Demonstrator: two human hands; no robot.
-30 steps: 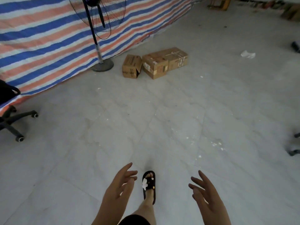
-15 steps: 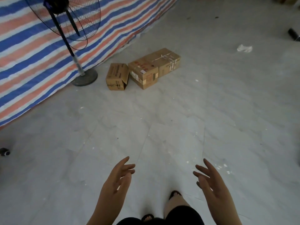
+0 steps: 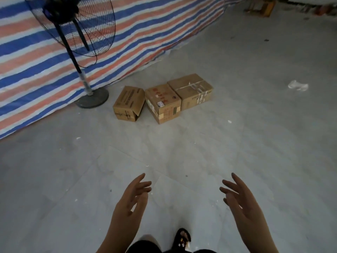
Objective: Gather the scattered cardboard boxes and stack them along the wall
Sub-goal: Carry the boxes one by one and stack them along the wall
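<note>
Head camera, looking down: your left hand (image 3: 132, 199) and right hand (image 3: 240, 199) reach forward over the floor (image 3: 237, 143), palms turned toward each other, fingers spread and loosely extended, holding nothing. One foot in a dark sandal (image 3: 182, 240) shows at the bottom edge between your forearms. Well ahead of you, three cardboard boxes sit in a row on the grey tiled floor: an open-flapped box (image 3: 128, 103) on the left, a red-printed box (image 3: 163, 102) just beside it, and a taped box (image 3: 191, 90) touching that one's far side. A pedestal fan (image 3: 76, 30) stands on its round base left of the boxes, before a blue, white and orange striped tarp (image 3: 145, 33) hung along the wall. A crumpled white scrap (image 3: 298, 86) lies on the floor to the right.
</note>
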